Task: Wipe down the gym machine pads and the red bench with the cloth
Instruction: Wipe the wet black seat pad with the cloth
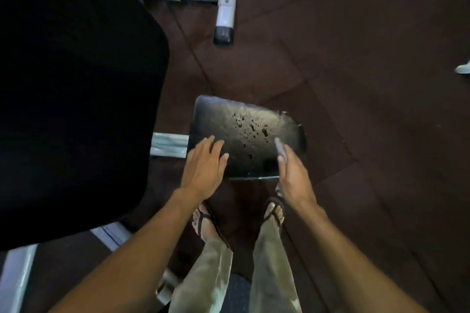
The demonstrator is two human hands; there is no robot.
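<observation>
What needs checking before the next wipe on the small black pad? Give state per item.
1. Cloth in hand: ok. The right hand holds a grey cloth, mostly hidden behind the fingers.
2. Left hand steadying: ok. The left hand rests flat on the near left corner of the small pad.
3. Liquid on pad: ok. Droplets sit on its middle, not yet wiped.
4. Cloth on pad: cannot tell. Contact is not clear.
5. Big black pad wiped: cannot tell, too dark.
6. Red bench: cannot tell, not in view.
</observation>
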